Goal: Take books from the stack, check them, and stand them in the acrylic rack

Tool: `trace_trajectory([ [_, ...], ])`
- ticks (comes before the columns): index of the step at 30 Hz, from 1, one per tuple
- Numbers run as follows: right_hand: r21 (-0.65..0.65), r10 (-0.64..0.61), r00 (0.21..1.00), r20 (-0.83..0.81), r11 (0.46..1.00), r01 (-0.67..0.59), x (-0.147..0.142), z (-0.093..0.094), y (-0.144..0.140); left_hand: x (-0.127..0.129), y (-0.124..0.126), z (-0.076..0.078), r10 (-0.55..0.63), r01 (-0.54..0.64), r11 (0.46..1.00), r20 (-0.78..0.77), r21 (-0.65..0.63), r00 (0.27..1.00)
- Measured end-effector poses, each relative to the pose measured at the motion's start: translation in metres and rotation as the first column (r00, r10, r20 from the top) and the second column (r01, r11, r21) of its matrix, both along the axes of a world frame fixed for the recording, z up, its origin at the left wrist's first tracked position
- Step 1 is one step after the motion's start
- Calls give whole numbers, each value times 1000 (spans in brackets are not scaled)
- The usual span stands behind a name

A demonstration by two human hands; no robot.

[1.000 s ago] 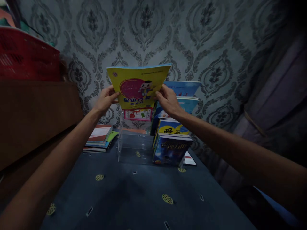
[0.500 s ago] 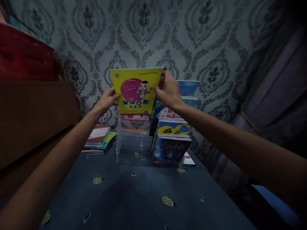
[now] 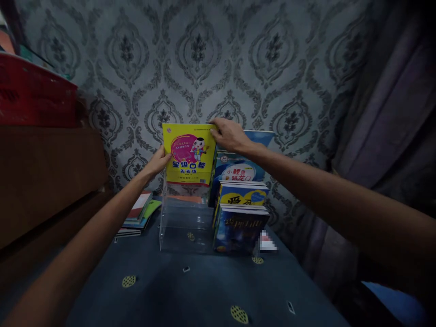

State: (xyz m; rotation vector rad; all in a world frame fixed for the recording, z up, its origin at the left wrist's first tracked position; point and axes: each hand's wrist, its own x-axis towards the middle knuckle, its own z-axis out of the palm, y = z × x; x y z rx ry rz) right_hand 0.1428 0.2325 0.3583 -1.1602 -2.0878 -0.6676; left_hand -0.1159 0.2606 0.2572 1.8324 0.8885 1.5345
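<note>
A yellow workbook point(image 3: 189, 155) with a pink oval and a cartoon child on its cover stands nearly upright at the back left of a clear acrylic rack point(image 3: 185, 218). My left hand point(image 3: 159, 161) is closed on its left edge, the thumb at the front. At its top right corner, my right hand point(image 3: 229, 134) grips with the fingers over the upper edge. The rack's right side holds a dark blue book point(image 3: 240, 229) in front, a yellow-and-blue book point(image 3: 242, 194) behind it, and taller blue books point(image 3: 241, 167) at the back, partly covered by my right forearm.
A loose pile of books point(image 3: 138, 213) lies left of the rack on the dark patterned tablecloth point(image 3: 184, 295). A red basket point(image 3: 37, 93) sits on a brown cabinet point(image 3: 51, 177) at left. Patterned wallpaper rises behind; a curtain point(image 3: 371, 136) hangs at right.
The yellow workbook has gone down and back into the rack's rear left, standing straighter. Both hands moved with it, and the right hand now rests higher on its corner. The view tilted up slightly.
</note>
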Motion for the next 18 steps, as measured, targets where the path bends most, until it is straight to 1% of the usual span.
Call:
trace_trajectory([
  [4,-48,-8,1000,22,999,9,3,11,3,-1,1,-1,-18,18,1000,22,-20,1000],
  [8,-70,27,999,32,997,-24,5,18,3,0,3,-1,-36,37,999,49,-20,998],
  [12,-90,58,997,43,995,-54,7,21,0,2,3,-2,-15,16,1000,45,-23,999],
  [18,-83,61,993,102,995,-53,8,23,-2,3,-2,0,-2,3,1000,40,-31,999],
])
